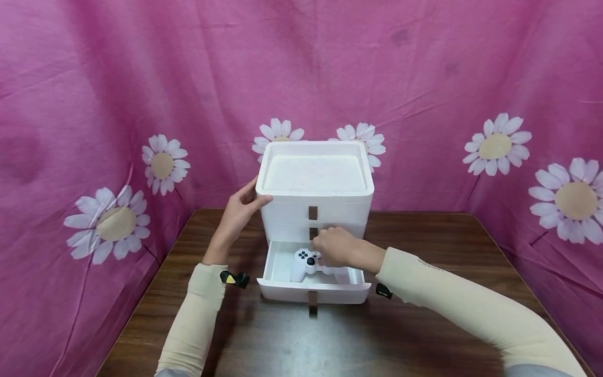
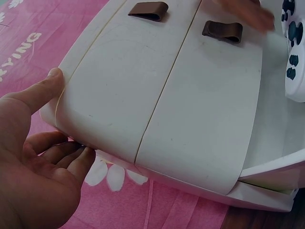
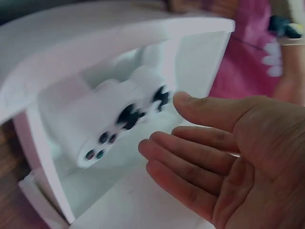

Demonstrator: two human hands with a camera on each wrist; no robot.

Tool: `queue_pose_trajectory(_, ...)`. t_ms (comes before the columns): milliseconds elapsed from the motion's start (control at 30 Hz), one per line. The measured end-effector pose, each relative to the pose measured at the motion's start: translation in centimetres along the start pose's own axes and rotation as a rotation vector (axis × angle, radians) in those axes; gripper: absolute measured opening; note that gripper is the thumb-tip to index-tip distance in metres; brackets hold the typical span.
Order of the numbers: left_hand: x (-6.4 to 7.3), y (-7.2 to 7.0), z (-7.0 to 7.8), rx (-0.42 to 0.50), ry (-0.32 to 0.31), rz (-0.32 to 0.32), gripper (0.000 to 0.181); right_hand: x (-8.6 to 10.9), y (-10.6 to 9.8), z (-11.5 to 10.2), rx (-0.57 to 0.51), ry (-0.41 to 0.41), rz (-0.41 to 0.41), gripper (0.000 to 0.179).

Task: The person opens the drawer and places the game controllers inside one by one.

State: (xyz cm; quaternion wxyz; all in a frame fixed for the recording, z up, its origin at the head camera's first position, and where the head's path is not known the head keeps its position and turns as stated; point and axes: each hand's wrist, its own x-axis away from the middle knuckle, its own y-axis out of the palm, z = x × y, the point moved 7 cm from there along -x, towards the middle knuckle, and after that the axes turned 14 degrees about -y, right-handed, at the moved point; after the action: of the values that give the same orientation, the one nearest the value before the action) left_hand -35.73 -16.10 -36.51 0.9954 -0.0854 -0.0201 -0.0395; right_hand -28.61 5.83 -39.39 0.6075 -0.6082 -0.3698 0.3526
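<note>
A white three-drawer unit [image 1: 282, 214] stands on the table, and its bottom drawer [image 1: 287, 293] is pulled out. Inside that drawer lies a white game controller [image 3: 109, 107] with black thumbsticks and buttons. My left hand [image 1: 237, 212] grips the unit's upper left corner, thumb on the front and fingers bent against the side. Above the drawer is my right hand [image 1: 339, 246], partly covering the controller in the head view. The right wrist view shows its fingers loosely extended beside the controller, apart from it, with nothing held.
Brown tabs [image 1: 313, 212] serve as drawer pulls; the upper two drawers are closed. The unit's top [image 1: 315, 173] is a shallow rimmed tray. Dark wooden table [image 1: 424, 314] surrounds the unit. Pink flowered cloth [image 1: 424, 68] hangs behind and along both sides.
</note>
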Motion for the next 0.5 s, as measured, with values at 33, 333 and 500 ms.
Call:
queue_pose_trajectory(33, 0.0, 0.0, 0.0, 0.000, 0.002, 0.001, 0.079, 0.3, -0.5, -0.4, 0.012, -0.019, 0.033, 0.015)
queue_pose_trajectory(333, 0.0, 0.0, 0.1, 0.001, 0.013, -0.004, 0.078, 3.1, -3.0, -3.6, -0.019, -0.085, 0.245, 0.023)
queue_pose_trajectory(500, 0.2, 0.0, 0.2, -0.004, 0.013, -0.006, 0.079, 4.4, -3.1, -5.1, -0.016, -0.095, 0.339, 0.018)
